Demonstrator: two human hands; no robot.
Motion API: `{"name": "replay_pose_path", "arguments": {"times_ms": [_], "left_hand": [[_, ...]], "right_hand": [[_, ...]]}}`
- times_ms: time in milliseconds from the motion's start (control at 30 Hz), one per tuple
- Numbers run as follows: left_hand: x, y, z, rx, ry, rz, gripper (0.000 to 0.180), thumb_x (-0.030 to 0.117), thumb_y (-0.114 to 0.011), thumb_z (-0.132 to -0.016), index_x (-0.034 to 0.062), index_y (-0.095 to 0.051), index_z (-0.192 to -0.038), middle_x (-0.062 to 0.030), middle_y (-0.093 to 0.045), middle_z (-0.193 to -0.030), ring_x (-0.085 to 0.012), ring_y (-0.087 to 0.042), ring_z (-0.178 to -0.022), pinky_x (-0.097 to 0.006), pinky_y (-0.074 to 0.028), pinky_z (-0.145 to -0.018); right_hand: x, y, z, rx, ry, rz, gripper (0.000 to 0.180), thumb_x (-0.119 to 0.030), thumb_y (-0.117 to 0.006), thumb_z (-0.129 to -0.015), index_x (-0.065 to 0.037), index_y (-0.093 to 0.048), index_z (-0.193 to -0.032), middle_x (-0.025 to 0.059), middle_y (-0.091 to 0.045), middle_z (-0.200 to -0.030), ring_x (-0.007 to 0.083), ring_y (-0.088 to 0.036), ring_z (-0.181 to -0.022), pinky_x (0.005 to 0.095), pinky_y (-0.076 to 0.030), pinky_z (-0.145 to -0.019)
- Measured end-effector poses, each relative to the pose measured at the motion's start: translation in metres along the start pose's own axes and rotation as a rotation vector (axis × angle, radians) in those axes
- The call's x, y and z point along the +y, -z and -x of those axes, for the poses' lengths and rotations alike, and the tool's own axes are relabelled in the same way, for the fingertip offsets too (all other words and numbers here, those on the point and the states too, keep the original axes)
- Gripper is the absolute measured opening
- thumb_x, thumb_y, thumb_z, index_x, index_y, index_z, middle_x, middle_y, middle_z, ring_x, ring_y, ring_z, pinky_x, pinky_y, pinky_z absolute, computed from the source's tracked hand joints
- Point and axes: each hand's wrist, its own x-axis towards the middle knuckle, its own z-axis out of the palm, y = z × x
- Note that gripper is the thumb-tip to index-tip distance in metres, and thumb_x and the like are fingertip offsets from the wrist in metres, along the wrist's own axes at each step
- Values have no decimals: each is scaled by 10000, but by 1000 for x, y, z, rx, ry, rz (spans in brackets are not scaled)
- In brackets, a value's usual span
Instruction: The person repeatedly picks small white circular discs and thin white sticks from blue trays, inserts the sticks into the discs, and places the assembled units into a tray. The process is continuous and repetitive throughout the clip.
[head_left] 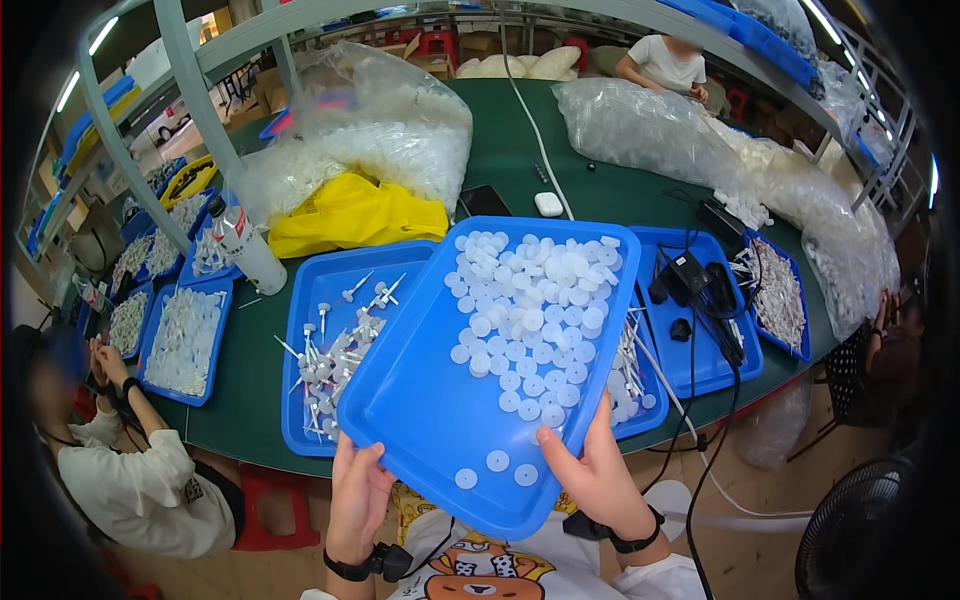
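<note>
At the near edge of the blue tray (425,420), my left hand (357,500) has its grip wrapped on the lower-left rim, thumb on top. My right hand (597,472) clamps the lower-right rim, thumb inside among the white caps (530,320). Both grips closed on the tray, holding it up off the surface (520,160), likely so the caps stay spread flat. Long axis runs from me up and to the right; far corner points toward the plastic bags (660,130). Underneath, another tray (310,300) with white stemmed parts (335,360).
</note>
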Motion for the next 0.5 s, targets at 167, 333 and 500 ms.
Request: {"name": "replay_pose_path", "arguments": {"times_ms": [167, 333, 500], "left_hand": [[-3, -11, 1, 12, -31, -16, 577, 48, -461, -970, 12, -240, -1502, -152, -478, -1384, -264, -562, -1204, -412, -514, -988], [17, -12, 9, -170, 15, -39, 569, 127, -440, -1022, 20, -184, -1519, -241, -505, -1347, -372, -623, -1141, -448, -541, -960], [37, 1, 10, -258, 4, -281, 437, 129, -443, -1016, -93, -393, -1390, -295, -582, -1230, -406, -631, -1129, -455, -538, -977]], "right_hand": [[-8, 5, -10, 50, 6, -86, 684, -45, -546, -974, 31, -126, -1508, 183, -470, -1381, 203, -517, -1209, 327, -419, -1023], [-16, 41, -12, 270, 42, -311, 474, -39, -549, -968, 38, -401, -1411, 130, -572, -1289, 180, -574, -1139, 317, -465, -977], [-40, 87, -23, 526, 144, -366, 396, -104, -542, -978, 29, -487, -1347, 136, -606, -1244, 193, -619, -1065, 316, -500, -916]]}}
